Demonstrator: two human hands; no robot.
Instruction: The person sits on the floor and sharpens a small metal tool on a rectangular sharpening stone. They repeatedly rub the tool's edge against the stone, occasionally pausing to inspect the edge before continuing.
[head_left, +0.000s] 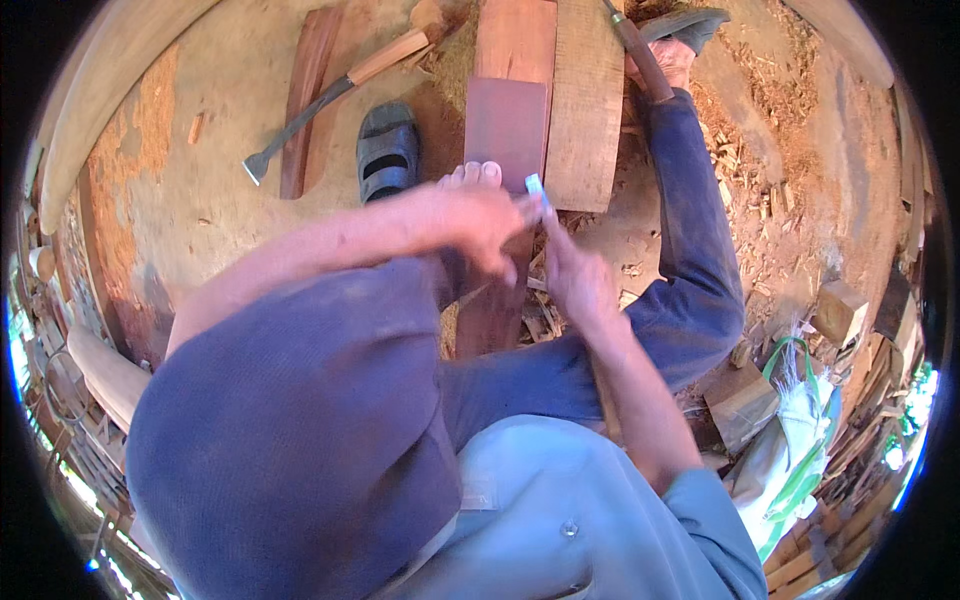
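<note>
My left hand (478,222) and my right hand (572,275) meet over a reddish wood board (505,125) lying on the ground. Together they grip a chisel-like tool whose pale metal tip (535,185) shows just above the fingers, at the board's near right corner. Its wooden handle (603,395) runs back along my right forearm. My bare toes (475,175) rest on the board's near end. A wider pale plank (585,100) lies against the board's right side.
An adze-like tool (300,120) with a wooden handle lies on the dirt to the left, beside a grey sandal (388,150). My other foot (670,60) rests near a dark-handled tool (640,55). Wood chips, blocks (840,310) and a green-white bag (790,440) fill the right.
</note>
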